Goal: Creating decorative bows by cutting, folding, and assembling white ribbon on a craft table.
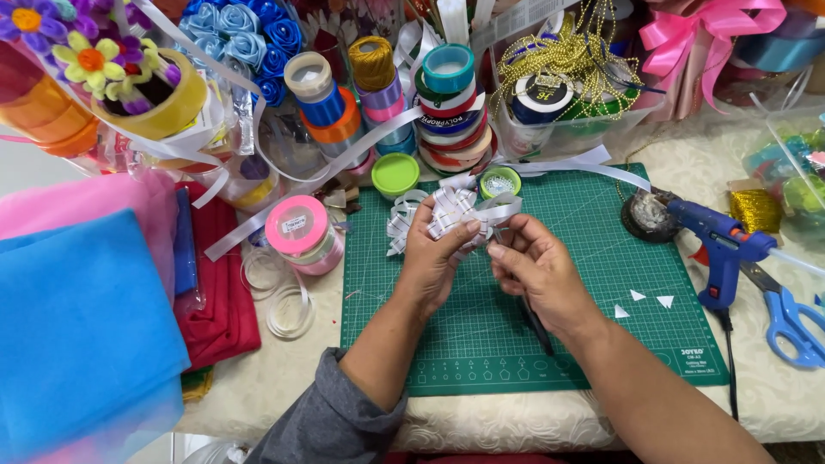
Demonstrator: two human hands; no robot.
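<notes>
My left hand (pixel 434 258) grips a looped white ribbon bow (pixel 447 209) above the green cutting mat (pixel 601 249). My right hand (pixel 537 271) pinches the bow's lower edge with thumb and forefinger, and a thin dark tool (pixel 539 331) sticks out below its palm towards me. A long white ribbon tail (pixel 571 165) trails from the bow to the right across the mat. Both hands touch at the bow.
Stacked ribbon spools (pixel 451 107) and a pink tape roll (pixel 298 225) stand behind and left of the mat. A blue glue gun (pixel 720 241) and blue scissors (pixel 789 318) lie at the right. Blue (pixel 77 326) and red (pixel 219 283) cloth lie at the left.
</notes>
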